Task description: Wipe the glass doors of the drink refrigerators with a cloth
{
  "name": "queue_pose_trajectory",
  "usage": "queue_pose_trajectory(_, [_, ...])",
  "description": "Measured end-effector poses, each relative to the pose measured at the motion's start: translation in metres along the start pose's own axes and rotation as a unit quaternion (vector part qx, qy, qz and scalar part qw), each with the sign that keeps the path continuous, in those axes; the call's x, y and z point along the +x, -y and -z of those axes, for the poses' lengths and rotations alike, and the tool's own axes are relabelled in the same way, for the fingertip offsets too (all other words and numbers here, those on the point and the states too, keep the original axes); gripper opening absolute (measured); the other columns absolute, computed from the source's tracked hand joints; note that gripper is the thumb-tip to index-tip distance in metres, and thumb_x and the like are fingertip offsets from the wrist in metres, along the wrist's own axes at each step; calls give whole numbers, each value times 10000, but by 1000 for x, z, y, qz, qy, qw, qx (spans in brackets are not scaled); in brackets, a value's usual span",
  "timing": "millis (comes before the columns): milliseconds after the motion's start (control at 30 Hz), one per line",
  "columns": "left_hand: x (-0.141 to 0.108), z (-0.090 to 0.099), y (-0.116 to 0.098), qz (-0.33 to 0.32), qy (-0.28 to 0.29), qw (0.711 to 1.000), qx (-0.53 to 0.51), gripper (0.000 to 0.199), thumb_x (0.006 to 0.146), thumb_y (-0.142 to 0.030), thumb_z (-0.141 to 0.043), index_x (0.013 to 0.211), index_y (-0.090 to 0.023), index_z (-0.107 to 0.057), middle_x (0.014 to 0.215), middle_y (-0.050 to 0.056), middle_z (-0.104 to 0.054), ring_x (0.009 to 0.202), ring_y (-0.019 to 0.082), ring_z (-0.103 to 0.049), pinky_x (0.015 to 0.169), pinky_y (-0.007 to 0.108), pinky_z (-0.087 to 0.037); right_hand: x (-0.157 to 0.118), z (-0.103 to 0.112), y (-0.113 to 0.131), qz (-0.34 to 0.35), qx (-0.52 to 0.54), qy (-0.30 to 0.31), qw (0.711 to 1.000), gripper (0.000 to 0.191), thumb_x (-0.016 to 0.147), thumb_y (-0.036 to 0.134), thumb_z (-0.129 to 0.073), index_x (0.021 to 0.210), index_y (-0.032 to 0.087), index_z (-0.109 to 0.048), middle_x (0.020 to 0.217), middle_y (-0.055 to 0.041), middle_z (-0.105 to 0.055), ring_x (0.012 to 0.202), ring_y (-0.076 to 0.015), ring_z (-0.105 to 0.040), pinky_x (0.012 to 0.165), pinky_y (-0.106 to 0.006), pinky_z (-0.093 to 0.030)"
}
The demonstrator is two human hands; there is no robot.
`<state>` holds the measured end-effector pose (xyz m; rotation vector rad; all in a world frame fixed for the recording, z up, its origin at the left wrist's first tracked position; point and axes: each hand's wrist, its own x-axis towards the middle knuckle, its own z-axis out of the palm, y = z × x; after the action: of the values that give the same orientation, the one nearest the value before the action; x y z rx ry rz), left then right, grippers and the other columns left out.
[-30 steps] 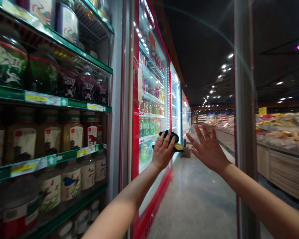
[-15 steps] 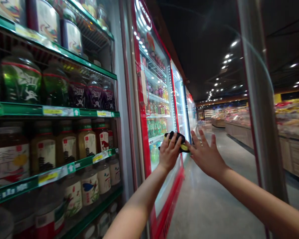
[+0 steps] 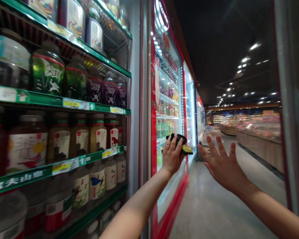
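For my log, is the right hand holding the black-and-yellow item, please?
No, the left hand holds the black-and-yellow item; the right hand is open.

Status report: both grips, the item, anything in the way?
Left grip holding black-and-yellow item. Right grip open, fingers spread, seemingly empty. Upright frame at far right.

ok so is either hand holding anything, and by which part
The left hand holds a black-and-yellow object by its black part; the right hand is spread open, holding nothing.
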<state>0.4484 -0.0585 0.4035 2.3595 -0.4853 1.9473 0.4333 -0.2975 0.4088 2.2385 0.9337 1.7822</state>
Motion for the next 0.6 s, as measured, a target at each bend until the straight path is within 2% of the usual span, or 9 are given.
queue_pose_trajectory(67, [30,1,9,8,-13,1000,-5,566,935,-340,-600,1481,-265,-469,1571,89,-445,1487,321,-333,1187,506,-375,0,0,-1,2,3,0,1000,1026,876,394,-668,1619,288,32,1673,-205,-47,1511,-499,-109,1077,-844,-87])
queue_pose_trajectory(167, [59,5,39,96,-49,994,-1,510,950,-301,-569,1452,-237,-506,1553,119,-461,1449,335,-388,1168,538,-387,-1,-2,-3,6,5,1,1000,1003,893,391,-639,1616,296,49,1677,-193,-31,1517,-487,-92,1083,-839,-74])
queue_pose_trajectory(233, [48,6,54,160,-68,985,9,503,956,-285,-552,1452,-214,-506,1539,149,-469,1433,342,-407,1152,555,-397,-2,-4,-4,9,7,-1,1000,988,902,388,-619,1616,293,57,1679,-187,-10,1520,-483,-72,1083,-837,-70])
queue_pose_trajectory(300, [15,4,57,179,-71,981,22,529,956,-272,-545,1477,-216,-475,1546,156,-457,1440,344,-398,1147,559,-398,-2,-6,-4,9,10,-3,1000,977,906,380,-604,1615,293,62,1681,-180,19,1522,-481,-51,1081,-837,-69])
queue_pose_trajectory(367, [-21,1,48,128,-49,990,32,579,943,-252,-551,1509,-233,-433,1565,143,-439,1469,348,-357,1150,565,-393,-2,-8,-4,9,13,-2,1000,969,907,369,-594,1614,294,64,1681,-170,48,1523,-479,-34,1078,-837,-68])
queue_pose_trajectory(433, [-39,0,38,10,-3,1000,26,604,930,-263,-572,1516,-252,-427,1561,117,-455,1495,335,-321,1173,542,-374,-3,-9,-4,8,13,-3,1000,972,902,361,-596,1614,295,63,1682,-165,64,1524,-476,-27,1083,-831,-70])
queue_pose_trajectory(500, [-30,0,37,-97,39,994,15,595,924,-281,-591,1502,-272,-449,1552,86,-477,1505,310,-311,1196,507,-353,-3,-11,-5,7,12,-4,1000,983,895,362,-606,1615,290,60,1681,-168,72,1523,-477,-29,1090,-823,-73])
queue_pose_trajectory(533, [-17,2,41,-120,49,991,12,585,923,-280,-597,1492,-279,-461,1550,75,-483,1504,299,-317,1203,493,-347,-3,-11,-5,7,11,-2,1000,988,892,366,-610,1615,288,59,1680,-171,77,1523,-479,-29,1092,-820,-75])
queue_pose_trajectory(600, [13,5,58,-78,37,996,15,579,918,-260,-606,1482,-263,-474,1553,87,-476,1495,298,-333,1203,486,-348,-3,-13,-7,9,9,5,1000,995,891,376,-614,1614,288,65,1679,-171,90,1522,-481,-23,1091,-820,-75])
